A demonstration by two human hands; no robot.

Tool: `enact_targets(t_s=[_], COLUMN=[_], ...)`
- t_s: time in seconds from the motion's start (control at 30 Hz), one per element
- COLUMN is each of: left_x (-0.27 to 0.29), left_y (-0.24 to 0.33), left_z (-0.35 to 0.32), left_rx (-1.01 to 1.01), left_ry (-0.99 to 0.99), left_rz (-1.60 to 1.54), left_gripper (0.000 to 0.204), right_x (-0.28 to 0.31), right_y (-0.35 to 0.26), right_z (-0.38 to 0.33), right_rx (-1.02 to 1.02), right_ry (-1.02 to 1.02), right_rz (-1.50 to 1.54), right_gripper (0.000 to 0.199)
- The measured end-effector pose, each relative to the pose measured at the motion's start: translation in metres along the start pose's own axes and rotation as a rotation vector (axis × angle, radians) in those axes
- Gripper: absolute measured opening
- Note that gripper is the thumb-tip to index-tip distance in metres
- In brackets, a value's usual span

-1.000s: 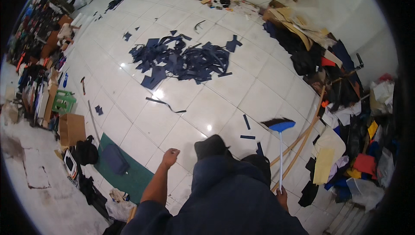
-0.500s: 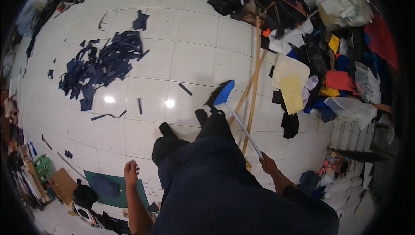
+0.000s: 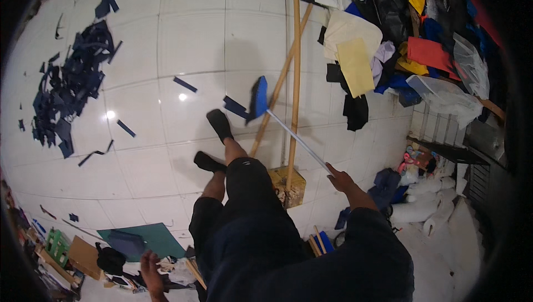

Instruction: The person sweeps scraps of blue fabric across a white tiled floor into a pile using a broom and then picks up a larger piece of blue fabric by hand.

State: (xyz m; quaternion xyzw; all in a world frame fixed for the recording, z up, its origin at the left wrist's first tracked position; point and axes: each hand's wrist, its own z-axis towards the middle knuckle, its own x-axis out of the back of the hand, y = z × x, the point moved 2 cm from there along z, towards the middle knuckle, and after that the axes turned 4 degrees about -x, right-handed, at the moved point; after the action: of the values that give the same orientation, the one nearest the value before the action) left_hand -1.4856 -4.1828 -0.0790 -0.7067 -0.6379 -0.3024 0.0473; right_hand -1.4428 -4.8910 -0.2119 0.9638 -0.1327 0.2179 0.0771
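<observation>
We grasp the broom [image 3: 262,95] in the right hand [image 3: 341,181], with the fingers closed around the upper end of its grey handle [image 3: 300,143]. The handle slants away from us, up and to the left. The blue head is at the far end, with its dark bristles facing left, just beside a dark strip [image 3: 236,107] on the tiled floor [image 3: 191,35]; we cannot tell whether the two touch.

We hold the left hand [image 3: 150,271] low on the left side, released, with the fingers loosely parted and nothing visible in them. Nearest to it in view is the green mat [image 3: 164,240], which carries a dark folded cloth [image 3: 126,242].

Two wooden poles [image 3: 296,52] cross to the right of the broom head; the near end of one meets a yellow box [image 3: 297,182]. Our feet [image 3: 220,124] stand to the left of the poles. On the far left lies the heap of dark scraps [image 3: 78,77], well apart from the broom. At the upper right we find a pale yellow sheet [image 3: 355,67] among mixed cloth and plastic.
</observation>
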Motion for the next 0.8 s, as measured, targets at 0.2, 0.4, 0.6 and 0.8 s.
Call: enact_targets(t_s=[0.2, 0.4, 0.6, 0.8], left_x=[0.003, 0.011, 0.025, -0.013], left_y=[-0.081, -0.159, -0.157, -0.373], left_z=[0.011, 0.019, -0.018, -0.067], left_rx=[0.020, 0.062, -0.011, 0.275], left_ry=[-0.088, -0.241, 0.078, -0.045], left_rz=[0.058, 0.338, -0.373, -0.148], left_gripper=[0.031, 0.036, 0.028, 0.024], right_x=[-0.075, -0.058, -0.045, -0.019], right_y=[-0.069, -0.405, -0.426, -0.287], right_z=[0.052, 0.095, 0.034, 0.030], right_rx=[0.123, 0.510, 0.605, 0.343], right_ry=[-0.043, 0.154, 0.117, -0.038], right_rz=[0.158, 0.209, 0.226, 0.107], right_gripper=[0.058, 0.056, 0.052, 0.051])
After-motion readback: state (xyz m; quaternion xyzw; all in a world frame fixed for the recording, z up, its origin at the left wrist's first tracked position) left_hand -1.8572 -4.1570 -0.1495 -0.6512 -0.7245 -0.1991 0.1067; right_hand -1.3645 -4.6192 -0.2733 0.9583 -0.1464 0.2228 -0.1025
